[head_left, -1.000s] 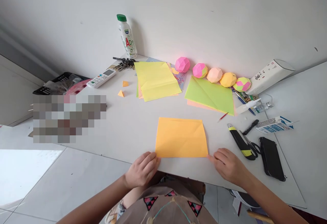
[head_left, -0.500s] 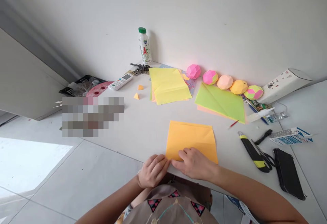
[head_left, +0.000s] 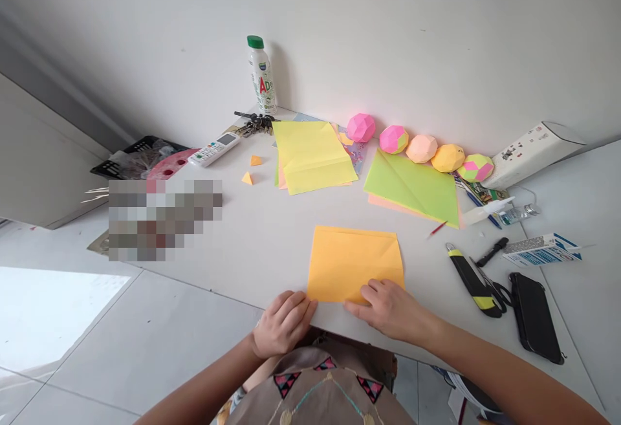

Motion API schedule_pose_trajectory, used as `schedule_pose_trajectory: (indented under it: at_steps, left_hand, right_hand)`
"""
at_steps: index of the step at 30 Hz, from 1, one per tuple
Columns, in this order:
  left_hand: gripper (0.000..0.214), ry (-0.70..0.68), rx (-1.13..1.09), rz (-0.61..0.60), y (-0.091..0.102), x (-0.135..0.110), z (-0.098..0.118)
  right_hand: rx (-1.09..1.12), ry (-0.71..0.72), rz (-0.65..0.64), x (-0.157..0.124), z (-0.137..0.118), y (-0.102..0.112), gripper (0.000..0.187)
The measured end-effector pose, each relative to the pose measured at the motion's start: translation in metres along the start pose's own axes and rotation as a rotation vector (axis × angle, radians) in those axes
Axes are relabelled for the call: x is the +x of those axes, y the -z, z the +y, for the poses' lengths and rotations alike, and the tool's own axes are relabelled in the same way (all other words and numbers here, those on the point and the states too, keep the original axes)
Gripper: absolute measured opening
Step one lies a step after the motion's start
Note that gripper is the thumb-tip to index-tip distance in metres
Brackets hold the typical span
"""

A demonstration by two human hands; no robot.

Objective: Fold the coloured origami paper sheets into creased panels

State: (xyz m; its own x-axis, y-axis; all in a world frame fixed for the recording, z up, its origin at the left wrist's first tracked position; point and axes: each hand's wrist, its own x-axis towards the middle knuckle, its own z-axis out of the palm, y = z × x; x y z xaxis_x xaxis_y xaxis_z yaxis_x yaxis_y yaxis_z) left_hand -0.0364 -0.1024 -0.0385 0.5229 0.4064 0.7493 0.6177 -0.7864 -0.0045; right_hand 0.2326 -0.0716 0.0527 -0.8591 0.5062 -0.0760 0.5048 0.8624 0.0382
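A folded orange paper sheet (head_left: 352, 260) lies on the white table (head_left: 272, 244) close to its near edge. My left hand (head_left: 281, 325) has its fingers curled and pinches the sheet's near left corner. My right hand (head_left: 392, 312) rests with fingers stretched flat on the sheet's near edge, pressing along the fold toward the right. Both forearms reach in from below.
Yellow paper sheets (head_left: 310, 156) and green sheets (head_left: 412, 185) lie further back. Several paper balls (head_left: 420, 148) line the wall. A bottle (head_left: 262, 76), keys, a remote (head_left: 213, 149), a utility knife (head_left: 473, 279), scissors, a black phone (head_left: 533, 315) and a box (head_left: 541, 249) sit around.
My right hand went from the sheet's right corner to its left end, then slid back right along the near edge. My left hand stays on the left corner. The camera shifted.
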Motion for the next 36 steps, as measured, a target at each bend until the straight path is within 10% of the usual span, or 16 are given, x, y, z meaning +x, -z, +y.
schedule_pose_trajectory:
  at_steps: [9,19,24,29,36]
  left_hand:
    - [0.019,0.023,-0.017,-0.016,0.005,-0.001,0.001]
    - [0.019,0.039,0.015,-0.007,0.003,-0.003,0.0]
    - [0.02,0.072,0.023,-0.016,0.004,-0.003,0.004]
    - [0.031,0.218,0.038,-0.012,0.006,-0.003,0.018]
    - [0.043,0.332,0.042,-0.024,0.002,-0.01,0.03]
  right_hand:
    - [-0.011,-0.109,-0.059,-0.063,0.012,-0.003,0.048]
    - [0.108,-0.179,0.158,-0.111,0.021,-0.006,0.035]
    - [0.457,-0.363,0.18,-0.098,0.025,0.0,0.029]
    - [0.842,-0.993,0.404,-0.054,0.042,-0.007,0.026]
    - [1.015,-1.144,0.486,-0.013,0.066,-0.015,0.042]
